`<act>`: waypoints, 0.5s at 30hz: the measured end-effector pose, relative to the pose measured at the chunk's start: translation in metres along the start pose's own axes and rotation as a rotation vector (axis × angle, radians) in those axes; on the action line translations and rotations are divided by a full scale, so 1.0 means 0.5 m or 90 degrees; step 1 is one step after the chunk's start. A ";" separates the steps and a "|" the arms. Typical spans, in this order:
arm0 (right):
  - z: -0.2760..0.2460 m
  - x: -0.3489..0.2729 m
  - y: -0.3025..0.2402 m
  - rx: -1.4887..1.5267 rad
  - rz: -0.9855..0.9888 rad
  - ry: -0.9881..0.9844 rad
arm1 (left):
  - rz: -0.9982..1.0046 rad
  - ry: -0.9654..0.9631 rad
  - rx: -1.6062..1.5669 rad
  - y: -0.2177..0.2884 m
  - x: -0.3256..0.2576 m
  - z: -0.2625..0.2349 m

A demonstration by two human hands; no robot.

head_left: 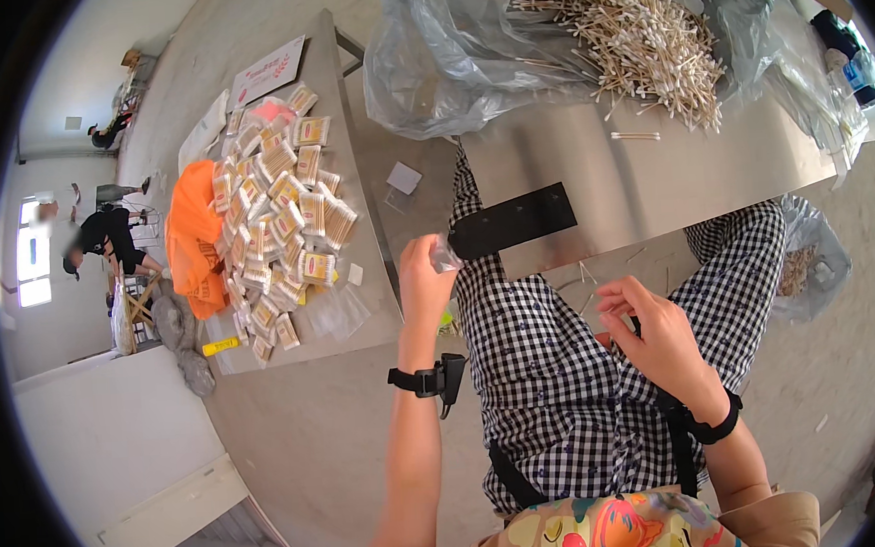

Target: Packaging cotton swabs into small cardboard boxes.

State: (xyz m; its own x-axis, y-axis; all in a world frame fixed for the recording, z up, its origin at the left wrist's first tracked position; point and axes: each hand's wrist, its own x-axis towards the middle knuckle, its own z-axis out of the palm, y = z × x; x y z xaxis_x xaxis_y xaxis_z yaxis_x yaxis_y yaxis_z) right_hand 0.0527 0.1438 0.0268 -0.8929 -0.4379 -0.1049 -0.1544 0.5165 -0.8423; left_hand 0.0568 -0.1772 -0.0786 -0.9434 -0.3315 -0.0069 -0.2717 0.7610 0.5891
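Between the two steel tables, a seated person in a black-and-white checked garment is working with both hands raised over the lap. Left hand is lifting a small clear plastic packet pinched at the fingertips, just beside the near edge of the right-hand steel table; the grip is clenched on the packet. Right hand is hovering lower, over the right thigh, fingers curled and thumb meeting forefinger; it may be nipping something thin, but the view is too small to tell, so I cannot say whether it is grasping anything. Both wrists are wearing black straps, the left one carrying a small black device.

On the right-hand table a heap of wooden cotton swabs is spilling from an opened grey plastic bag, with one stray swab lying apart on the bare steel. A flat black strip is sitting at the table's front edge, near the left hand.

Well apart, the left-hand steel table is holding a pile of filled swab packets, touching an orange bag. Another clear bag of swabs is resting on the floor beyond the right knee. A second person is bending over at the far wall.
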 end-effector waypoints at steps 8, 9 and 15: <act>-0.009 0.006 -0.001 -0.016 -0.010 0.022 | 0.211 -0.056 0.129 0.077 0.038 -0.009; -0.010 0.006 0.000 -0.016 -0.009 0.023 | 0.227 -0.077 0.133 0.083 0.041 -0.017; -0.016 0.006 0.004 -0.013 -0.008 0.023 | 0.219 -0.171 0.123 0.090 0.051 -0.042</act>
State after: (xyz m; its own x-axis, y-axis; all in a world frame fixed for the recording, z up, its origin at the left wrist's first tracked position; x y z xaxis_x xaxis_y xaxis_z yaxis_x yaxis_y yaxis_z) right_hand 0.0463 0.1494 0.0293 -0.9054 -0.4179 -0.0750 -0.1741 0.5265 -0.8322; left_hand 0.0247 -0.1634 -0.0353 -0.9937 0.0946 -0.0606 0.0593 0.8997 0.4325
